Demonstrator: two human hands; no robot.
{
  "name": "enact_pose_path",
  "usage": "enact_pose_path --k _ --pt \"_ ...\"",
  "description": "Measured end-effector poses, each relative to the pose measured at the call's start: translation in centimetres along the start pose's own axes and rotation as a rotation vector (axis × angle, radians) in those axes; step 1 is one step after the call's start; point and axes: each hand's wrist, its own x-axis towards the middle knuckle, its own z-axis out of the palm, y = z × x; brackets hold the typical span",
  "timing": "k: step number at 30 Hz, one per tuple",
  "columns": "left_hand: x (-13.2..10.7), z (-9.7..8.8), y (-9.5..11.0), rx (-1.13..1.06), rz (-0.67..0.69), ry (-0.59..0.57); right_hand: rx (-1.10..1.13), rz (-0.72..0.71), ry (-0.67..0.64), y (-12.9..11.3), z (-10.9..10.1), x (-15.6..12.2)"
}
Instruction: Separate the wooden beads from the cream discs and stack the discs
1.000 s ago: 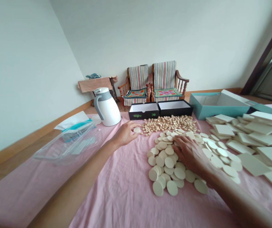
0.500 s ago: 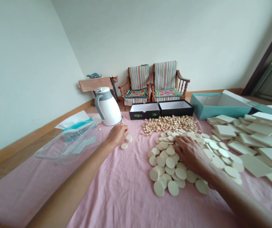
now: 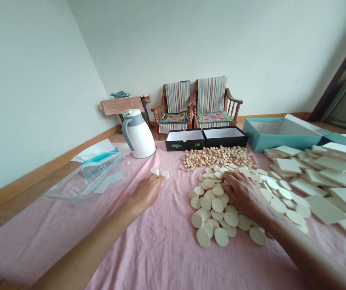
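- Two small stacks of round discs, the left one (image 3: 154, 170) and the right one (image 3: 165, 174), lie flat on the pink cloth (image 3: 149, 249), just beyond the left hand (image 3: 146, 191); being round, they offer no long axis.
- The left hand is nearer them, fingers curled; whether it pinches a disc cannot be told.
- The right hand (image 3: 242, 191), well apart, rests on the disc pile (image 3: 217, 206), fingers extended, thumb apart; any grip underneath is hidden.

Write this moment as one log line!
left hand: near a few discs, grip unclear; right hand: on disc pile; jug: upright on pink cloth; black boxes: side by side
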Motion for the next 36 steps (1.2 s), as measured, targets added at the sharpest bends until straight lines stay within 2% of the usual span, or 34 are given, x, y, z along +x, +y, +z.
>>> enact_pose_path --k 3,6,8,9,12,14,17,22,26,30,36 --pt "-0.1 0.5 0.1 0.03 0.081 0.036 -0.005 0.009 0.059 0.0 -0.4 -0.1" --pt "-0.2 0.9 -0.2 -0.095 0.059 0.081 0.013 -0.007 0.159 -1.1 -1.3 0.3" --pt "-0.2 1.0 -0.6 -0.166 0.034 0.101 0.05 -0.056 0.153 -2.7 -2.0 0.9" --pt "-0.2 1.1 -0.9 -0.185 0.03 0.112 0.071 -0.092 0.114 -3.7 -2.2 1.4" --pt "-0.2 1.3 -1.4 -0.201 0.026 0.134 0.127 -0.226 -0.116 -7.1 -2.1 3.5" --pt "-0.3 1.5 -1.6 -0.207 0.007 0.14 0.138 -0.279 -0.222 -9.0 -1.2 5.2" --pt "-0.5 1.8 -1.9 -0.21 0.001 0.155 0.062 -0.273 -0.363 -11.1 1.0 7.8" --pt "-0.7 2.1 -2.9 -0.202 0.01 0.176 0.015 -0.269 -0.392 -12.7 4.0 10.1" --pt "-0.5 2.1 -3.4 -0.205 0.0 0.162 0.015 -0.262 -0.381 -13.3 4.6 10.5" --pt "-0.4 2.2 -3.5 -0.256 -0.012 0.17 0.033 -0.252 -0.38 -13.7 4.1 10.2" --pt "-0.1 2.4 -4.1 -0.308 -0.108 0.165 0.151 -0.276 -0.324 -15.3 3.5 7.9"
